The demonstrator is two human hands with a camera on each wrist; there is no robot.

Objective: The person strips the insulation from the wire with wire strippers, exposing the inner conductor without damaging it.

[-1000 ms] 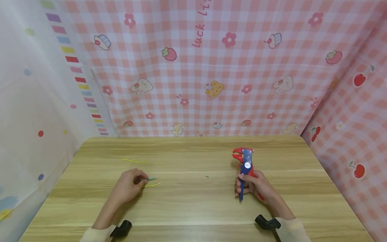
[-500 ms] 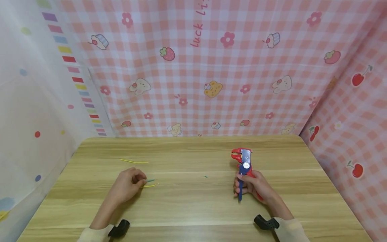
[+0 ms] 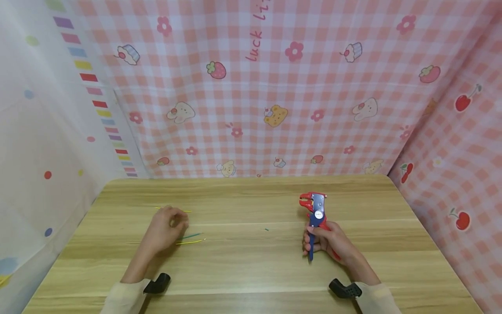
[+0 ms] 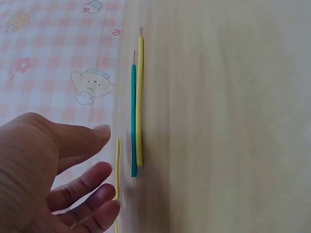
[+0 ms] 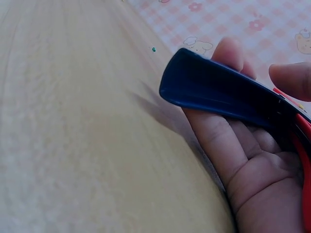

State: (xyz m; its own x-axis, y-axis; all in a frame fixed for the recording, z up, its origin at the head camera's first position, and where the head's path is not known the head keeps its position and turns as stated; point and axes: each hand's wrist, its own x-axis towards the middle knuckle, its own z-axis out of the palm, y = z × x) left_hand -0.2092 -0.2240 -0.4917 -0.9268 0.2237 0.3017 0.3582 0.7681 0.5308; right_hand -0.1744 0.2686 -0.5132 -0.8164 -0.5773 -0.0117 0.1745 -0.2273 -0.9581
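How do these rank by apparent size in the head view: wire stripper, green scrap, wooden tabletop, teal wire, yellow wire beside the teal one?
Largest to smallest:
1. Wooden tabletop
2. Wire stripper
3. Teal wire and yellow wire beside it: too alike to rank
4. Green scrap

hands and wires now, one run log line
left grip: empty; right grip: holding red-blue tool; green wire: beside yellow wire, each bare at one end

Blue-red tool point(image 3: 317, 213); green wire point(image 4: 133, 116); yellow wires point(image 4: 140, 97); pink-checked cloth point(image 3: 251, 91)
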